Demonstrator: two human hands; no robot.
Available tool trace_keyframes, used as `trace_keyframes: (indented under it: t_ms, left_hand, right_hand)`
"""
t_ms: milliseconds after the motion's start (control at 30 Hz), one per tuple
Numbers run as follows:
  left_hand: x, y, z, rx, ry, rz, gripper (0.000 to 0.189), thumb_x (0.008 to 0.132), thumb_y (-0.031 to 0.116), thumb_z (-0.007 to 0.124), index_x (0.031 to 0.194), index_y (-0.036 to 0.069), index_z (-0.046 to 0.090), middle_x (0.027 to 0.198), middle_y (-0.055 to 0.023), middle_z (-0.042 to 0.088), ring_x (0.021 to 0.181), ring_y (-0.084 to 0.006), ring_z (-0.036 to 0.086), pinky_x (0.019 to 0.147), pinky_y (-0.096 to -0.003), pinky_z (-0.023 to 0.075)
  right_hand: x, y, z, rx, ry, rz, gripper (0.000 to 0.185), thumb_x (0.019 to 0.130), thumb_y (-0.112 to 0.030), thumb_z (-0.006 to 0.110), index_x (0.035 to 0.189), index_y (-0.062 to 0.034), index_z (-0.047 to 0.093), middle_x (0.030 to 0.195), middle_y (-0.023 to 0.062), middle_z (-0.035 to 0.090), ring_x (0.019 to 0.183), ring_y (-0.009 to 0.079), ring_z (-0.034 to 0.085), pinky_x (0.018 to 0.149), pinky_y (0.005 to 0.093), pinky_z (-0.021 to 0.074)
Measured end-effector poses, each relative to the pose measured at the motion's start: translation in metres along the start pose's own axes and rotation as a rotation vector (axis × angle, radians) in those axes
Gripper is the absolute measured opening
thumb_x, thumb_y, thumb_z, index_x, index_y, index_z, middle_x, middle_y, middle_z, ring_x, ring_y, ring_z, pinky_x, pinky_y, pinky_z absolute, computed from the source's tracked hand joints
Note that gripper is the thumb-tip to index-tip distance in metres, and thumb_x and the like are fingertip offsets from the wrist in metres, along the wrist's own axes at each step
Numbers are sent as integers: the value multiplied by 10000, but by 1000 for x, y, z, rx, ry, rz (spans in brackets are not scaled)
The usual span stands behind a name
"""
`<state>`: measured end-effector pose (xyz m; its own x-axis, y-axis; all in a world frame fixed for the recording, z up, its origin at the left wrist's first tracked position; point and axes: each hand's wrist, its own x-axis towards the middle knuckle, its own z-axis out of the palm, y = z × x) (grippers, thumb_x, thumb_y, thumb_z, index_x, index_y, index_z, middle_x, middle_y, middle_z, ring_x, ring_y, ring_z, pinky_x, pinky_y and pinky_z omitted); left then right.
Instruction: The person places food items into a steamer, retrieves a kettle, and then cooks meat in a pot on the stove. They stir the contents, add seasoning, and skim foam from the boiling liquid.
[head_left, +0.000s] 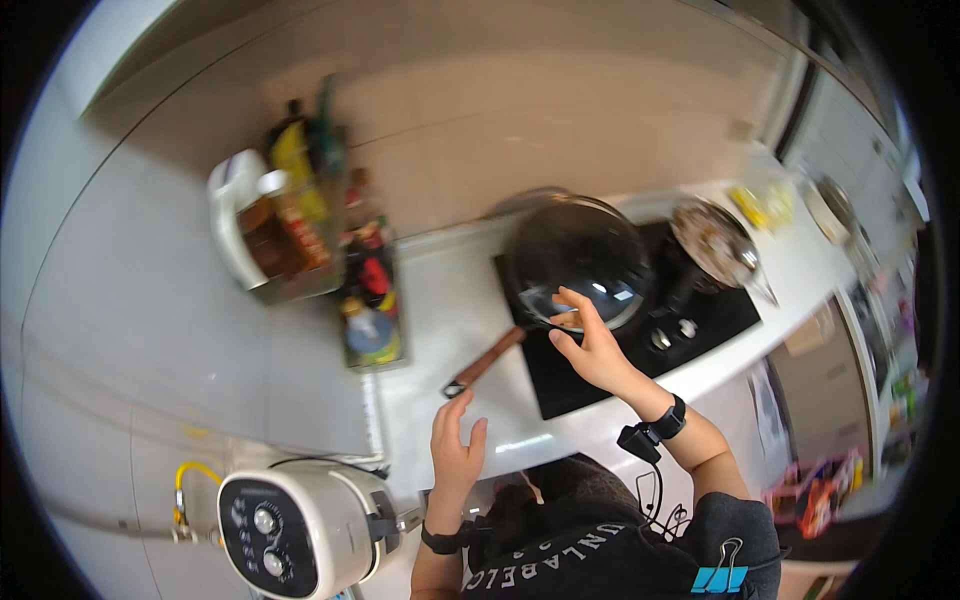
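A dark wok (574, 251) with a glass lid stands on the black gas cooktop (555, 386); its brown wooden handle (491, 358) points down and left over the white counter. My right hand (596, 349) is over the near rim of the wok, fingers apart and slightly curled, holding nothing visible; whether it touches the lid cannot be told. My left hand (457, 442) lies just below the end of the handle, fingers extended and nothing in it. A second pan (709, 240) on the right side of the cooktop holds food and a metal ladle or spoon (748, 257).
Sauce bottles stand in a rack (382, 360) on the counter's left, below a wall holder (240, 217) with more bottles. A white air fryer (341, 525) stands lower left. Yellow packets (761, 206) and a pale pot (825, 210) are at the right. Two cooktop knobs (673, 334) face me.
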<state>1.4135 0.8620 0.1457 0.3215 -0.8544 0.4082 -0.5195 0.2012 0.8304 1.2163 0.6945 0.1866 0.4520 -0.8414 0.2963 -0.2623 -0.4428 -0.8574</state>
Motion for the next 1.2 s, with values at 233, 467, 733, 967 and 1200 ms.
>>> trace_keyframes:
  t_ms: [233, 467, 733, 967, 1200]
  left_hand:
    - [12, 50, 97, -101, -259, 71, 435, 874, 66, 617, 1295, 6, 521, 1224, -152, 595, 1107, -272, 590, 916, -371, 483]
    - [-6, 105, 233, -76, -381, 136, 404, 886, 45, 601, 1281, -5, 530, 1213, -157, 592, 1083, -260, 603, 906, -357, 488]
    - [-26, 170, 352, 75, -390, 103, 289, 905, 117, 606, 1175, 16, 611, 1173, -153, 607, 1095, -317, 581, 931, -373, 463]
    - [5, 189, 398, 201, -396, 117, 291, 891, 117, 622, 1167, 23, 612, 1159, -149, 616, 1088, -322, 584, 925, -386, 464]
    - [60, 171, 469, 140, -352, 43, 261, 925, 130, 596, 1165, 29, 620, 1150, -137, 622, 1078, -314, 591, 917, -365, 470]
  right_hand:
    - [-145, 23, -150, -22, 334, 316, 555, 897, -109, 627, 1386, -29, 379, 1318, 146, 524, 1093, 226, 591, 820, 323, 506]
    - [-276, 66, -280, -146, 492, 515, 523, 906, -93, 604, 1381, -32, 394, 1288, 140, 544, 1064, 210, 595, 923, 340, 473]
    - [-360, 123, -402, -363, 403, 565, 537, 882, -100, 642, 1362, -24, 415, 1271, 161, 551, 1047, 247, 607, 888, 355, 483]
    - [-325, 187, -449, -347, 331, 481, 518, 840, -99, 680, 1296, 16, 461, 1182, 202, 557, 1002, 314, 598, 863, 397, 490]
    - [-283, 223, -503, -471, 270, 488, 523, 835, -92, 678, 1296, 17, 457, 1170, 219, 552, 1004, 351, 593, 877, 417, 487]
